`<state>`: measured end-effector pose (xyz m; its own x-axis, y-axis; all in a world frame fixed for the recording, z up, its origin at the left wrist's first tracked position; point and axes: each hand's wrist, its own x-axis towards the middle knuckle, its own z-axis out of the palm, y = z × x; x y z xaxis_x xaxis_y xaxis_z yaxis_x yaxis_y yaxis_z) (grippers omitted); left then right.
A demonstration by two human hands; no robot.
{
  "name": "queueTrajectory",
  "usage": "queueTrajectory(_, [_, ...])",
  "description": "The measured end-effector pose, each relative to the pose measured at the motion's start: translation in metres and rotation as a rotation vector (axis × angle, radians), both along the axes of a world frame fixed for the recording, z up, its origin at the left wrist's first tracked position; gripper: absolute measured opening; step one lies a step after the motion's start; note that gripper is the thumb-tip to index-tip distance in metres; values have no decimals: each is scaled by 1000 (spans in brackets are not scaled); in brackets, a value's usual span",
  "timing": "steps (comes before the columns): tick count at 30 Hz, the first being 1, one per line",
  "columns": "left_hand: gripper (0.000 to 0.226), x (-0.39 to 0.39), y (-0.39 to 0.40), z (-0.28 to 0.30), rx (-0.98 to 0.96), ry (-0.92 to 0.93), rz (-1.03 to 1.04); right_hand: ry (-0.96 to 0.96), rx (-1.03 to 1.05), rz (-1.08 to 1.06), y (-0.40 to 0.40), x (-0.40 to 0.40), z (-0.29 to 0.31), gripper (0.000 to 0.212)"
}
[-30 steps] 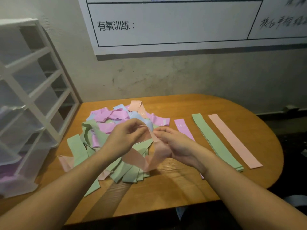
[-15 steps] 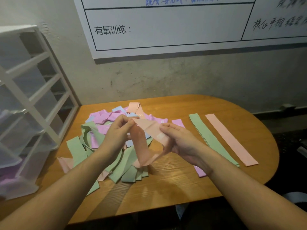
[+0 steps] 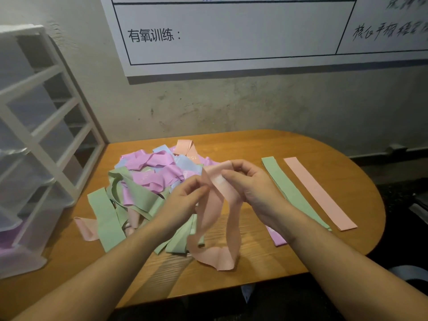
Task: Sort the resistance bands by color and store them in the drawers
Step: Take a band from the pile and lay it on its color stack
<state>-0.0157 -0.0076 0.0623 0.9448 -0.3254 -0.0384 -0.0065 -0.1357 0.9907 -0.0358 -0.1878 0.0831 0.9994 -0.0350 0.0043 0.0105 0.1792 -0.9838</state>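
A pink resistance band hangs as a loop above the table, its lower end touching the wood. My left hand pinches its left side and my right hand pinches its top. Behind them lies a tangled pile of bands in green, purple, blue and pink. To the right, a flat green band and a flat pink band lie side by side, and a purple band shows under my right wrist.
A white drawer unit with translucent drawers stands at the table's left end; its lowest drawer shows purple inside. The round-ended wooden table meets a grey wall with a whiteboard. Dark floor lies right of the table.
Both hands lifted the pink band free of the pile and shifted it right; the loop now hangs longer and its end rests on the table.
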Motion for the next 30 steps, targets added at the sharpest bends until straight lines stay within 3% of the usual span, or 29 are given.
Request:
queueTrajectory(5, [17,-5,-13,-4,-60,27,-65,19,-3,-100,-1,0,-4,13])
queueTrajectory(9, [40,-10,-31,1,-67,18,-110,20,12,-139,-4,3,-6,12])
queueTrajectory(13, [30,-9,-47,-1,-141,50,-132,-5,-31,-147,-10,5,-10,9])
queueTrajectory(19, [39,-9,-53,-7,-91,11,-75,-6,8,-157,-14,8,-15,8])
queueTrajectory(22, [27,-7,-57,-3,-226,92,5,2,44,-132,-17,7,-19,16])
queueTrajectory(25, [30,-2,-59,7,-424,244,11,94,16,-58,-19,4,-23,25])
queueTrajectory(30, [34,8,-63,12,-575,408,41,202,-19,54,-27,4,-36,44])
